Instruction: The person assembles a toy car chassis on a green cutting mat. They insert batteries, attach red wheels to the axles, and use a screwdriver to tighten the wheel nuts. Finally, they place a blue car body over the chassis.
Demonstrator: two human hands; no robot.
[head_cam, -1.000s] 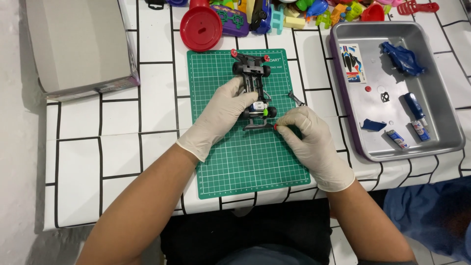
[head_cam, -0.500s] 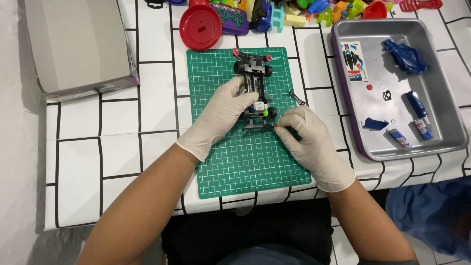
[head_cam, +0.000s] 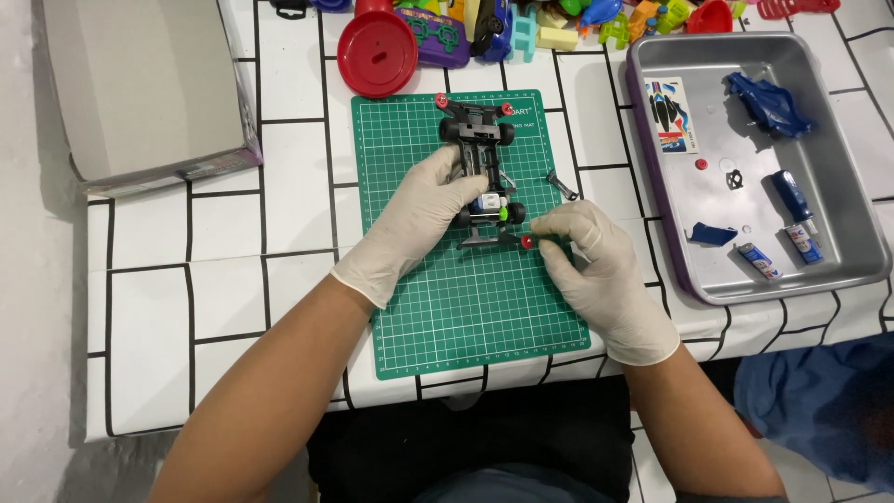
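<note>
A small black toy car chassis (head_cam: 481, 158) with black wheels and red rollers lies lengthwise on a green cutting mat (head_cam: 466, 307). My left hand (head_cam: 424, 219), in a white glove, holds the chassis by its left side near the middle. My right hand (head_cam: 596, 270), also gloved, pinches a small red roller (head_cam: 528, 241) at the chassis's near right corner. A green part shows at the chassis's near end, between my hands.
A small metal tool (head_cam: 562, 184) lies on the mat's right edge. A metal tray (head_cam: 838, 177) at right holds a blue car body, a sticker sheet, a screwdriver and batteries. A red lid (head_cam: 377, 53) and coloured toys sit at the back, a grey box (head_cam: 140, 84) at left.
My right hand has shifted slightly right, so the red roller at the near corner now shows between its fingertips. My left hand stays on the chassis.
</note>
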